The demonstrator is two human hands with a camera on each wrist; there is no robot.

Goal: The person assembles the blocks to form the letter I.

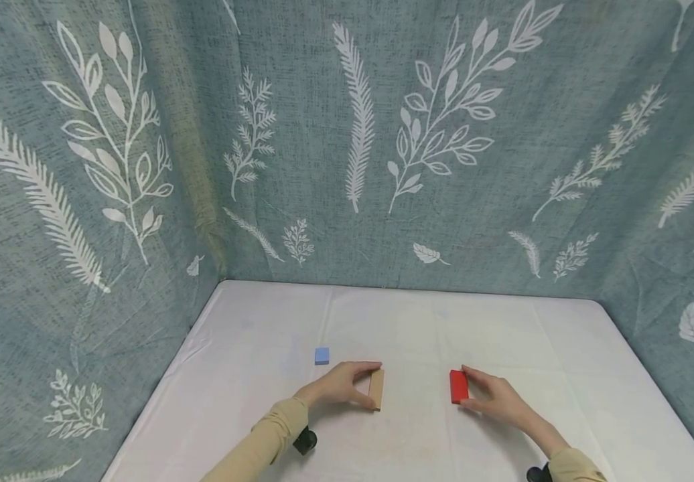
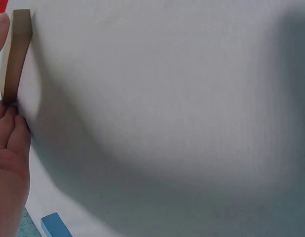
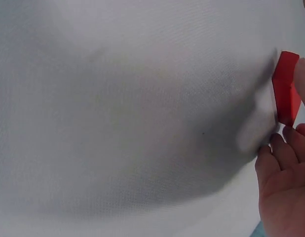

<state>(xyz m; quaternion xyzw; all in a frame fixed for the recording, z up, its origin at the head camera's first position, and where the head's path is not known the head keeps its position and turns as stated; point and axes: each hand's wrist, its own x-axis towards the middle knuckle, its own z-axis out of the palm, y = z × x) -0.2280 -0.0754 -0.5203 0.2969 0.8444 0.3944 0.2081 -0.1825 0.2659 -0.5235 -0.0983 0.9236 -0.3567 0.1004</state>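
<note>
In the head view a tan wooden block (image 1: 376, 390) lies on the white cloth, its two ends between the thumb and fingers of the left hand (image 1: 341, 385). To the right, the right hand (image 1: 498, 398) pinches a red block (image 1: 458, 387) end to end in the same way. The left wrist view shows the tan block (image 2: 17, 54) beside the left hand's fingers (image 2: 12, 133). In the right wrist view the red block (image 3: 286, 89) sits between the thumb and fingers of the right hand (image 3: 285, 173).
A small blue block (image 1: 321, 355) lies behind and left of the left hand. The white cloth (image 1: 395, 321) covers the table, and a green leaf-patterned curtain (image 1: 299, 134) hangs at its back and sides.
</note>
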